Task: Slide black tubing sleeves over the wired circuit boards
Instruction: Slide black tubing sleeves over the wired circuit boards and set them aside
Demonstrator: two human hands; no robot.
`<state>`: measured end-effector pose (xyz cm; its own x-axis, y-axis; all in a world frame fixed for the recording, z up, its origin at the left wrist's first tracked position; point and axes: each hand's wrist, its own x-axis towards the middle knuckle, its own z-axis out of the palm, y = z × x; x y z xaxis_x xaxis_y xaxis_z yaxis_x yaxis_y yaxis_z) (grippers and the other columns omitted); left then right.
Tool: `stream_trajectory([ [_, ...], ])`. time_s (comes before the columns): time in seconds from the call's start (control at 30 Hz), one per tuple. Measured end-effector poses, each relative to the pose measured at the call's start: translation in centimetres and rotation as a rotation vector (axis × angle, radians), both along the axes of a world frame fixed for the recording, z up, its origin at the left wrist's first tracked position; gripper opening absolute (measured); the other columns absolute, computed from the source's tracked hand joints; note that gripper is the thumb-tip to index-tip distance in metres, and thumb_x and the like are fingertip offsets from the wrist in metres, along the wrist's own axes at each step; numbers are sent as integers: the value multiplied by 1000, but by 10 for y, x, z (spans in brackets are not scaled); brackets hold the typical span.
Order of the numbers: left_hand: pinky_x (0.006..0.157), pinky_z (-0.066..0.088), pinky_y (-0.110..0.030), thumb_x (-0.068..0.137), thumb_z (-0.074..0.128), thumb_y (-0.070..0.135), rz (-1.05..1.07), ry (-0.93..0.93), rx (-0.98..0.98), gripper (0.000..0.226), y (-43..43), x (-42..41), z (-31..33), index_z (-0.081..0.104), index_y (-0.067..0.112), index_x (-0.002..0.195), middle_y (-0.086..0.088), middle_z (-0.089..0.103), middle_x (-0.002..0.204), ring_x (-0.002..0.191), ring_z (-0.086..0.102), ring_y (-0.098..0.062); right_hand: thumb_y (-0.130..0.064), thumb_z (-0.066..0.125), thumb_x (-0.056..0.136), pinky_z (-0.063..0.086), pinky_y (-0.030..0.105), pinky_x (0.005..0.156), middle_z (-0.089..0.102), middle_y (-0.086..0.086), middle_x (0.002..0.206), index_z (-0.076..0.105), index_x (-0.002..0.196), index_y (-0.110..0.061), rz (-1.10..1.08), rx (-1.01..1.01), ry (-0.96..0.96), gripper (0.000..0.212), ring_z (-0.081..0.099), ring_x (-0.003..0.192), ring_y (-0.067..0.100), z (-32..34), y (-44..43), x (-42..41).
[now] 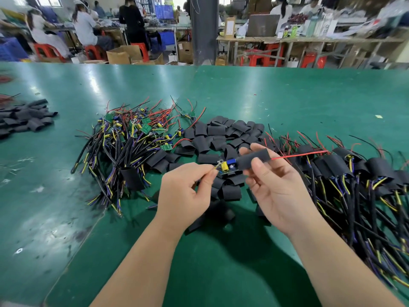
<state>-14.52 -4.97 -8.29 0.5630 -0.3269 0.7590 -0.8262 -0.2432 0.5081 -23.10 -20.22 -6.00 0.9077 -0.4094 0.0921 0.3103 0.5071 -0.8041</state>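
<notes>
Held the black tubing sleeve [254, 159] above the green table [221, 96], clamped between thumb and fingers of the right hand [278, 191], long axis left to right. Had the wired circuit board [228, 168] at its left mouth, part-way in, red lead [298, 155] out the far end. Pinched the trailing wires [217, 166] in the left hand [186, 191]; judged a rightward push due.

Single head-worn view, forward and down, close over green table [243, 89], distance apparently blurred
</notes>
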Motion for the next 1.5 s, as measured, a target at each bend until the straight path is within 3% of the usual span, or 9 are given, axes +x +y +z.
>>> stream_trajectory([
  [0.3, 55, 46, -37, 87, 63, 10, -43, 22, -18, 12, -3, -4, 0, 72, 6, 81, -2, 62, 62, 59, 58, -23, -21, 61, 76, 51, 15, 57, 74, 1, 78, 72, 68, -20, 5, 24, 46, 14, 67, 62, 8, 1, 5, 1],
  [0.37, 55, 46, -36, 87, 62, 10, -42, -1, 2, 12, -3, -4, 0, 71, 5, 81, -2, 61, 63, 59, 57, -23, -19, 62, 74, 52, 16, 56, 73, 3, 76, 69, 76, -15, -5, 18, 57, 8, 67, 62, 10, 2, 6, 2],
  [0.5, 53, 46, -35, 88, 61, 11, -23, -73, 61, 15, -4, -6, 2, 70, 3, 78, -3, 59, 64, 59, 53, -23, -16, 67, 69, 51, 20, 57, 72, 11, 85, 57, 100, 1, -24, -108, 87, 37, 67, 62, 16, -1, 10, 2],
  [0.8, 53, 44, -35, 87, 62, 7, 2, -53, 47, 13, -7, -6, 1, 69, 3, 78, -2, 57, 62, 59, 50, -20, -15, 62, 75, 53, 19, 62, 74, 7, 94, 62, 96, -10, 72, 23, 51, 21, 66, 65, 12, -5, 16, 4],
  [0.93, 54, 40, -30, 90, 59, 12, -47, 6, -7, 16, -7, -7, 3, 71, 4, 84, 3, 51, 60, 58, 45, -14, -22, 65, 76, 53, 17, 57, 73, 4, 83, 74, 74, -18, 81, 136, 90, 10, 66, 63, 10, -4, 15, 3],
  [1.1, 50, 36, -33, 95, 52, 21, -129, 91, -58, 41, -4, -8, 9, 47, 21, 55, 7, 39, 52, 53, 40, -15, -24, 62, 78, 51, 14, 57, 73, -1, 77, 76, 67, -21, 125, 127, 87, 18, 65, 61, 6, -2, 17, 2],
  [1.17, 53, 30, -22, 93, 57, 16, -116, 86, -55, 39, -5, -8, 11, 44, 33, 61, 14, 33, 52, 53, 35, -6, -24, 61, 79, 52, 14, 58, 74, -1, 83, 76, 67, -22, 146, 111, 72, 19, 66, 62, 6, -1, 18, 1],
  [1.3, 53, 36, -28, 94, 52, 24, -67, 126, -29, 33, -5, -6, 5, 59, 10, 65, 8, 50, 58, 56, 45, -11, -22, 60, 80, 53, 16, 60, 74, 4, 101, 77, 74, -22, 186, 95, 39, 18, 66, 65, 8, -1, 18, 1],
  [1.5, 52, 30, -20, 97, 42, 29, -91, 222, -41, 38, -6, -8, 5, 51, 15, 62, 11, 43, 54, 53, 40, -6, -19, 56, 84, 53, 18, 64, 70, 4, 115, 76, 92, -26, 275, 99, -2, 22, 65, 69, 7, -3, 15, 1],
])
